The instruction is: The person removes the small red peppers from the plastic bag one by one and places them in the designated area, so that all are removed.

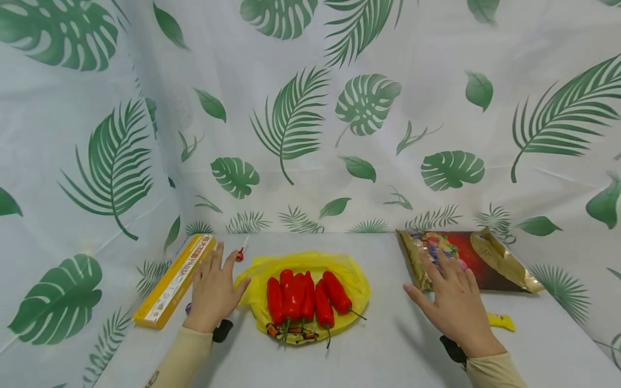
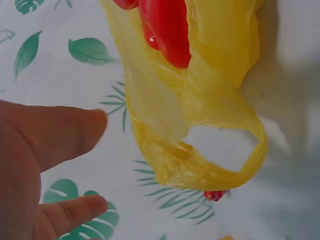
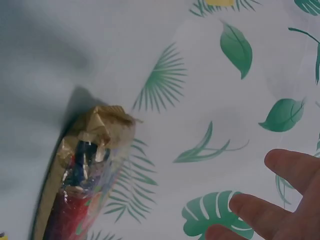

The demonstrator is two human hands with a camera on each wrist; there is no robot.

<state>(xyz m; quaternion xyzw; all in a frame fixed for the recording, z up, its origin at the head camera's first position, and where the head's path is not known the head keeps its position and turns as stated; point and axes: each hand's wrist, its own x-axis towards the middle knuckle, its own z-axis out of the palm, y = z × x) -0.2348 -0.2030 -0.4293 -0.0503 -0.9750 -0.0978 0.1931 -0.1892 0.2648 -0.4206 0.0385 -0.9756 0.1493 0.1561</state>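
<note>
My left hand [image 1: 213, 291] is held with its fingers spread, between a yellow pasta box [image 1: 170, 285] and a yellow plastic bag [image 1: 356, 277]. Several long red peppers [image 1: 294, 302] lie on the bag, stems toward me. In the left wrist view, the thumb and a finger stand apart from the looped handle of the bag [image 2: 220, 177]. My right hand [image 1: 453, 304], its fingers also spread, overlaps the near left part of a gold and red food package [image 1: 480, 256] in the head view. Neither hand holds anything. The right wrist view shows the crinkled package end [image 3: 100, 125].
A small red lollipop [image 1: 240, 256] lies behind the bag, beside the box. Right of my right wrist is a small yellow packet [image 1: 502, 321]. Part of a small purple item [image 1: 188, 307] shows by my left hand. A leaf-print cloth [image 1: 310, 199] hangs behind the white table.
</note>
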